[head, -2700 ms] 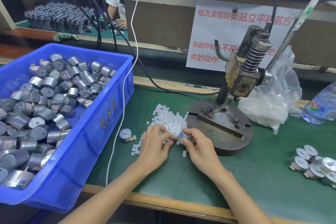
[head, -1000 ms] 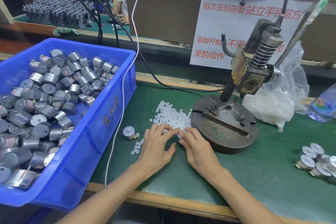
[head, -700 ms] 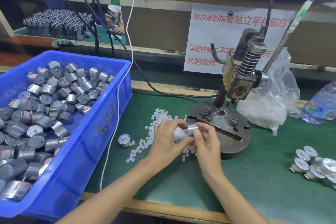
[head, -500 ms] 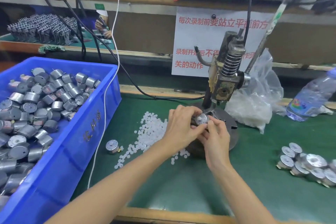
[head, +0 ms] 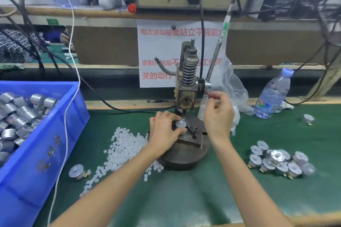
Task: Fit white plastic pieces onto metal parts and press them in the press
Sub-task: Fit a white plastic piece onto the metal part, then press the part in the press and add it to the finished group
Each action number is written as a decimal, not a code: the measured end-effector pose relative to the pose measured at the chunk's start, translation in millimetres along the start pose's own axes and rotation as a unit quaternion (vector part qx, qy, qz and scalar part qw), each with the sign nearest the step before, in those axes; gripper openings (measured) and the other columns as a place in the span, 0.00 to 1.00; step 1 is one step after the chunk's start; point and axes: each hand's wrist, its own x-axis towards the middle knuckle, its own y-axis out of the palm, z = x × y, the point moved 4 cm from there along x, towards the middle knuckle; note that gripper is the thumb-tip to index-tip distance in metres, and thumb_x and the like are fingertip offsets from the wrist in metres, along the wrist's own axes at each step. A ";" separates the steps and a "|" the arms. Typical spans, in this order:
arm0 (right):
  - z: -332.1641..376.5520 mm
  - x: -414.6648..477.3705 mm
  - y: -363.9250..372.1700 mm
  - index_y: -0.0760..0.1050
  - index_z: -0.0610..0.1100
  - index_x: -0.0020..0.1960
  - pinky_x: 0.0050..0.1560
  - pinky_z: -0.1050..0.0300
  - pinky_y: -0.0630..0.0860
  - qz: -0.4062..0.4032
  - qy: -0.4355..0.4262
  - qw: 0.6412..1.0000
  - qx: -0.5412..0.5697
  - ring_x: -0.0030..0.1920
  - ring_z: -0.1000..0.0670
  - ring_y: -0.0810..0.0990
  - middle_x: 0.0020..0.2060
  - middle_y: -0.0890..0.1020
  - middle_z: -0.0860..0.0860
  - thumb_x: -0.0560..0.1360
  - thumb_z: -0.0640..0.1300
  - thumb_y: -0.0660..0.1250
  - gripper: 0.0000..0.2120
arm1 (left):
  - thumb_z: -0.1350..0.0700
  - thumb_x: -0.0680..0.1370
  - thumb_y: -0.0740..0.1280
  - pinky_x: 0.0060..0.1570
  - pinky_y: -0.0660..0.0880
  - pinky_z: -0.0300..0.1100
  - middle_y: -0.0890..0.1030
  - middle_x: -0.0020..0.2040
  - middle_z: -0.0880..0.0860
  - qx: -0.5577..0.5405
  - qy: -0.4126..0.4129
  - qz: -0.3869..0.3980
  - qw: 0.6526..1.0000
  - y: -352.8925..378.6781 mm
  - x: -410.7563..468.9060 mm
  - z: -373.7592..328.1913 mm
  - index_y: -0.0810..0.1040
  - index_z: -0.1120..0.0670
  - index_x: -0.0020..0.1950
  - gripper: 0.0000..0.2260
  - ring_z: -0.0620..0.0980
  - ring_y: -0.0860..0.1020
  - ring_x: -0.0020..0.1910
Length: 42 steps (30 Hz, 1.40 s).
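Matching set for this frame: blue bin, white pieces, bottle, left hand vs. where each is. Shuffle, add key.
1 blue bin
2 white pieces
3 bottle
4 left hand

A holding the metal part on the press
B back right of the mat
C far left
D loose pile between bin and press

Pairs: 1-C, 2-D, 3-B, 4-A

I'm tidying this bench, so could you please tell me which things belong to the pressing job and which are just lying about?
Job: press, metal part on its base, white plastic pieces, blue bin of metal parts.
Lying about: water bottle, paper notice, white cord.
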 end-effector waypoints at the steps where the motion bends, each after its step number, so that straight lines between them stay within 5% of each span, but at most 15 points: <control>1: 12.3 14.0 -1.0 0.73 0.46 0.52 0.48 0.54 0.75 -0.024 -0.025 0.999 0.019 0.44 0.53 0.75 0.51 0.78 0.49 0.76 0.34 0.58 0.10 | 0.44 0.71 0.70 0.47 0.52 0.38 0.77 0.55 0.46 0.005 -0.003 -0.003 1.000 0.5 -0.5 0.0 0.79 0.48 0.56 0.16 0.47 0.67 0.56; 5: 61.9 74.7 6.8 0.66 0.43 0.70 0.47 0.64 0.72 -0.011 -0.072 0.997 0.037 0.38 0.62 0.75 0.64 0.74 0.53 0.78 0.40 0.57 0.21 | 0.43 0.70 0.71 0.44 0.51 0.38 0.76 0.53 0.46 0.013 -0.019 0.008 1.000 -0.4 1.1 -0.8 0.79 0.46 0.56 0.16 0.47 0.67 0.54; 8: 83.7 105.0 14.0 0.73 0.43 0.58 0.42 0.57 0.74 0.046 -0.039 0.996 0.072 0.37 0.56 0.76 0.47 0.80 0.55 0.77 0.41 0.59 0.11 | 0.42 0.70 0.71 0.43 0.51 0.40 0.76 0.51 0.46 0.019 -0.029 0.025 0.999 -1.8 3.3 -1.3 0.79 0.46 0.56 0.17 0.48 0.68 0.54; 11: 85.3 100.6 4.5 0.73 0.46 0.46 0.43 0.54 0.74 -0.006 -0.053 0.995 0.080 0.37 0.56 0.73 0.37 0.77 0.55 0.76 0.43 0.62 0.02 | 0.43 0.70 0.70 0.43 0.51 0.41 0.76 0.50 0.46 0.012 -0.032 0.029 0.999 -1.4 3.6 -1.4 0.79 0.48 0.56 0.17 0.48 0.68 0.53; 14: 82.8 65.1 -10.2 0.67 0.49 0.39 0.35 0.59 0.66 -0.059 -0.128 0.977 0.160 0.30 0.58 0.66 0.30 0.69 0.57 0.77 0.45 0.60 0.08 | 0.43 0.71 0.70 0.43 0.51 0.41 0.75 0.49 0.46 0.005 -0.031 0.027 0.999 0.0 3.9 -0.1 0.79 0.49 0.55 0.17 0.48 0.68 0.53; 28: 59.6 17.7 -14.0 0.65 0.50 0.45 0.35 0.65 0.66 -0.097 -0.210 0.954 0.189 0.32 0.61 0.66 0.32 0.68 0.57 0.80 0.37 0.55 0.09 | 0.42 0.72 0.69 0.45 0.51 0.39 0.76 0.53 0.47 0.018 -0.012 0.027 0.999 2.4 2.1 2.6 0.78 0.49 0.57 0.18 0.48 0.68 0.55; 33: 55.7 38.5 -3.6 0.67 0.50 0.63 0.41 0.65 0.73 0.037 -0.097 0.985 0.138 0.41 0.55 0.75 0.57 0.76 0.52 0.78 0.35 0.59 0.17 | 0.43 0.73 0.69 0.47 0.53 0.39 0.74 0.53 0.47 0.027 -0.007 0.039 0.999 -1.5 -0.9 -2.3 0.76 0.48 0.58 0.16 0.48 0.67 0.56; 35: 32.2 25.1 -9.6 0.71 0.46 0.62 0.43 0.68 0.73 0.055 -0.073 0.993 0.077 0.40 0.60 0.75 0.52 0.78 0.55 0.77 0.36 0.63 0.14 | 0.43 0.72 0.69 0.48 0.55 0.40 0.74 0.51 0.45 0.034 0.005 0.042 0.999 -4.6 -6.1 -4.0 0.76 0.48 0.55 0.15 0.48 0.66 0.54; 38: -15.1 -2.0 -21.4 0.77 0.49 0.45 0.38 0.71 0.70 0.165 -0.008 0.986 -0.024 0.35 0.64 0.74 0.36 0.79 0.57 0.72 0.45 0.70 0.03 | 0.43 0.71 0.70 0.46 0.55 0.41 0.72 0.42 0.41 0.014 0.068 0.040 0.997 -6.2 -20.3 -18.3 0.75 0.47 0.51 0.13 0.47 0.68 0.50; 42: -56.8 -19.7 -41.6 0.75 0.55 0.42 0.33 0.71 0.65 0.272 0.054 0.942 -0.188 0.33 0.66 0.74 0.33 0.77 0.61 0.65 0.58 0.71 0.11 | 0.52 0.71 0.70 0.45 0.57 0.40 0.78 0.49 0.45 -0.053 0.145 0.066 0.986 8.9 -31.1 -67.1 0.75 0.50 0.52 0.11 0.48 0.73 0.53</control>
